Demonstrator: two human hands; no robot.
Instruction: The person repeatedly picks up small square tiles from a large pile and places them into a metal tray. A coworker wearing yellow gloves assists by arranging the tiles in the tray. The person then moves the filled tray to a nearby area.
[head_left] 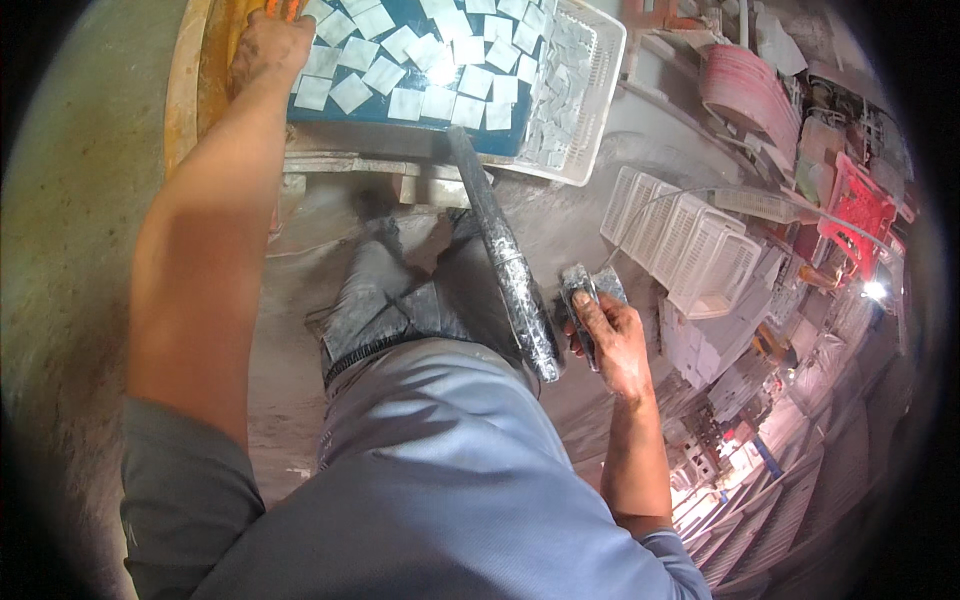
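My left hand [270, 45] reaches to the top edge, at the left side of a blue board. Its fingers look closed around an orange thing [288, 10], mostly cut off by the frame, so its kind stays unclear. Many pale square tiles [405, 103] lie scattered on the blue board [345, 120]. My right hand [615, 345] is closed on a dark grey, dusty flat block [577, 300], held upright between thumb and fingers. A second grey piece [608, 284] shows just behind it; whether the hand grips that too is hard to see.
A dark bar [510, 270] with white smears slants from the board's near edge toward my body. Beside the board stands a white crate [590, 130] of greyish pieces. White baskets [680, 240] sit on the right, with a red plastic item [857, 215] and clutter beyond.
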